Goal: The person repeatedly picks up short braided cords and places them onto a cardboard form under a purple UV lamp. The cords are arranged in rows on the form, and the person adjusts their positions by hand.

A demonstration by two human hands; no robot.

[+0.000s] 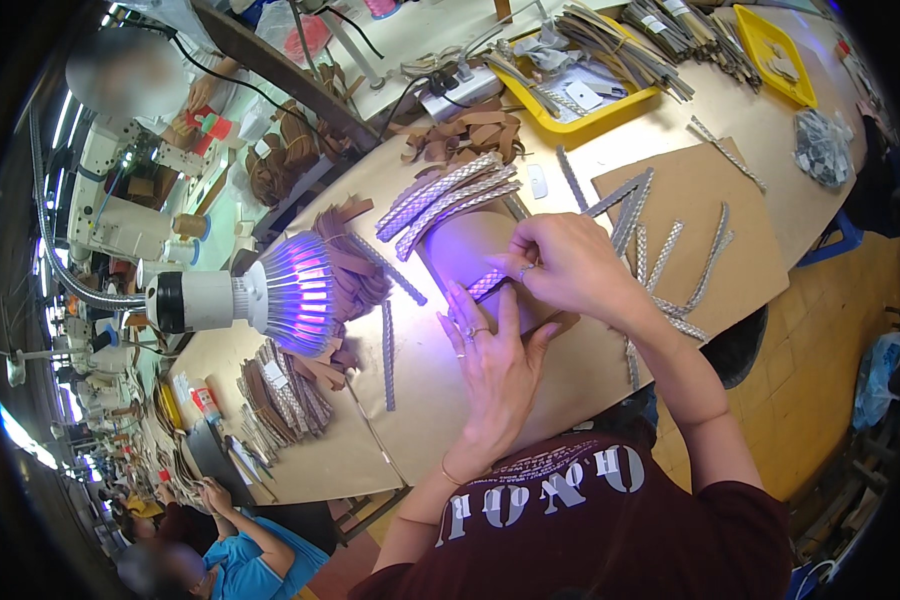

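- Table (450,400): tan, strewn with silver strips (440,200).
- Lamp (270,295): violet glow.
- Right hand (560,265): pinching woven strip (488,284).
- Left hand (495,360): flat, released, pressing that strip.
- Yellow trays (590,115): far edge.

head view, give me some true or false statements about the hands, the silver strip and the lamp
1. Both hands touch the silver woven strip lying under violet light. True.
2. The left hand lies flat with fingers spread, a ring on one finger. True.
3. The right hand holds a pair of scissors. False: it pinches the strip's end, no tool in view.
4. The white-necked lamp with a ribbed head shines green. False: it glows violet.
5. The yellow plastic tray sits at the far side of the beige worktable. True.
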